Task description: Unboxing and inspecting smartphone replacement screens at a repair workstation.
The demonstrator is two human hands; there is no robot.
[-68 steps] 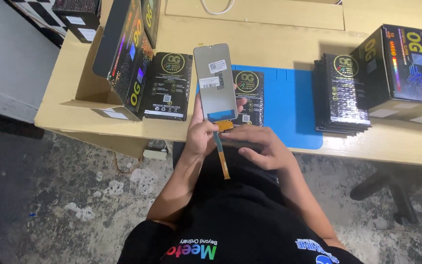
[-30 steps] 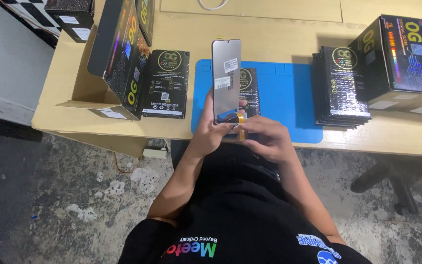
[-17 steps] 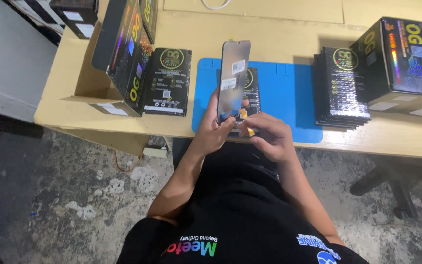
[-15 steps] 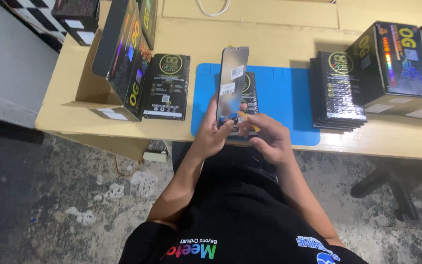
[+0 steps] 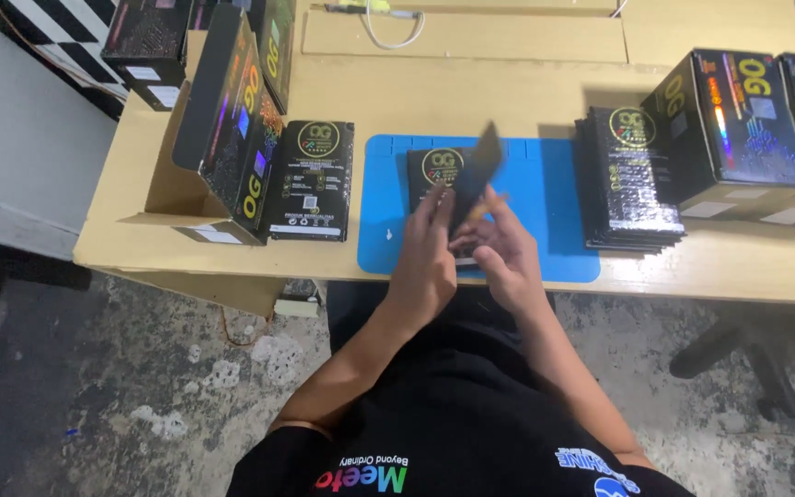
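Wooden table (image 5: 545,92) is seen beyond the hands, blue mat (image 5: 545,198) directly beneath them. Black packet stack (image 5: 632,184) is noted to the right. Dark phone screen panel (image 5: 474,175), blurred, is gripped jointly by left hand (image 5: 427,253) and right hand (image 5: 499,253), held close together.

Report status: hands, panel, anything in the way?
Left hand and right hand grip thin dark rectangular screen panel, tilted over blue mat. Nothing blocking.
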